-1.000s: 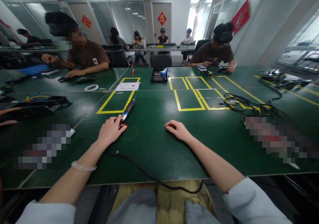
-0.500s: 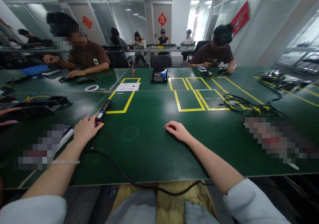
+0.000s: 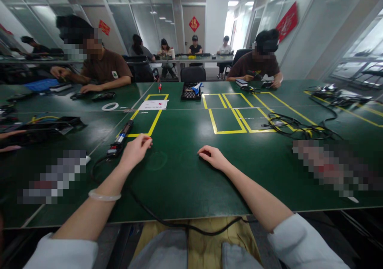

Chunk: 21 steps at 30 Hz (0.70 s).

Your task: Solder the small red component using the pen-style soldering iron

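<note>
My left hand (image 3: 135,151) is over the table, thumb and fingers pinched together, with a speck of red showing at the tips; the kind of thing is too small to tell. Left of it lies a corded handheld tool (image 3: 119,138), black with a silver and blue band, probably an electric screwdriver. Its black cord (image 3: 95,166) bends toward me, and my left hand is apart from it. My right hand (image 3: 213,157) rests on the green table (image 3: 176,185), fingers curled in, with nothing visible in them.
Yellow tape outlines (image 3: 230,132) mark the table. A black tray (image 3: 191,91) of small parts stands at the far middle, near a paper sheet (image 3: 154,105). Tangled black cables (image 3: 287,121) lie at right, a white tape ring (image 3: 110,107) at left. Two people sit opposite.
My left hand has moved right, off the corded tool, and its fingers have closed into a pinch. The tool stays on the table, now more exposed. My right hand has not moved.
</note>
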Motion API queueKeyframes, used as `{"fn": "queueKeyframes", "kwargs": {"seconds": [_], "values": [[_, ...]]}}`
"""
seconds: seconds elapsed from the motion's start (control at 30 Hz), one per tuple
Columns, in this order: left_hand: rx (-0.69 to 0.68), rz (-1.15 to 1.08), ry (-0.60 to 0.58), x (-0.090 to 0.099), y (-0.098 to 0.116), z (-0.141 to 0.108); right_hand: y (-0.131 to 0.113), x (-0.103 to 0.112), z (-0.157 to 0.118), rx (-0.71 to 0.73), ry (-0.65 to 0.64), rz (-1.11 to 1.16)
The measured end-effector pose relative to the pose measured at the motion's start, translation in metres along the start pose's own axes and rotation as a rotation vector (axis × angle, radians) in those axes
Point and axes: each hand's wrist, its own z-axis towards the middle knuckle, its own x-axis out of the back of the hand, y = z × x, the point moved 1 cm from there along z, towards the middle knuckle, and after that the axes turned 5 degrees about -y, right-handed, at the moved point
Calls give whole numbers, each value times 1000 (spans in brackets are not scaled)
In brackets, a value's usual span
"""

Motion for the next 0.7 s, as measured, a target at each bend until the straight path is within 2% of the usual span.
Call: {"fn": "queueKeyframes", "kwargs": {"seconds": [0.07,0.13,0.23,0.3,0.43,0.6,0.7], "values": [[-115,-281,-177,-25,35,2,-1,0,-1,0,2,13],[-178,-469,-359,-52,69,2,-1,1,-2,4,-11,53],[-243,-603,-537,-86,106,2,-1,1,-3,28,-42,148],[-296,-646,-620,-101,119,3,-2,2,-3,42,-41,163],[-341,-721,-681,-119,120,8,-1,3,-2,38,-9,109],[-202,-819,-625,-125,106,8,-1,3,0,8,48,39],[-242,-839,-595,-127,102,6,0,1,1,1,63,-2]]}}
